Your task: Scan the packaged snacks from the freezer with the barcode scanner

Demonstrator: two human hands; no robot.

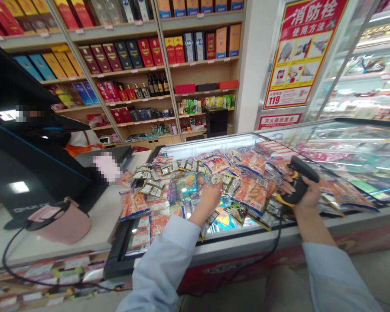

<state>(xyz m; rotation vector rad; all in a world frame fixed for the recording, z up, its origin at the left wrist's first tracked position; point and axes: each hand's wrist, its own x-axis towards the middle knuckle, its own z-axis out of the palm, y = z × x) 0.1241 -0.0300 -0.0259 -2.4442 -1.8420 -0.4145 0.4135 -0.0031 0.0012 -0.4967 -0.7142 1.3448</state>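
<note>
My right hand [307,195] is wrapped round a black and yellow barcode scanner [295,184], its cable hanging down in front of the freezer. Over the middle of the glass lid, my left hand [211,197] has its fingers bent together at the edge of a small dark green and gold snack packet [230,185]; the fingertips are small and partly hidden. Between the hands lies a larger clear packet of orange-brown food [251,190]. More small packets [152,188] are spread to the left, and another large packet [134,203] rests at the lid's left end.
A chest freezer [117,260] with a glass top stands before me. On the white counter [100,216] at left are a pink holder [65,225] and a black checkout terminal [29,160]. Shelves of boxes [126,56] line the back wall. The scanner cable [247,264] loops low.
</note>
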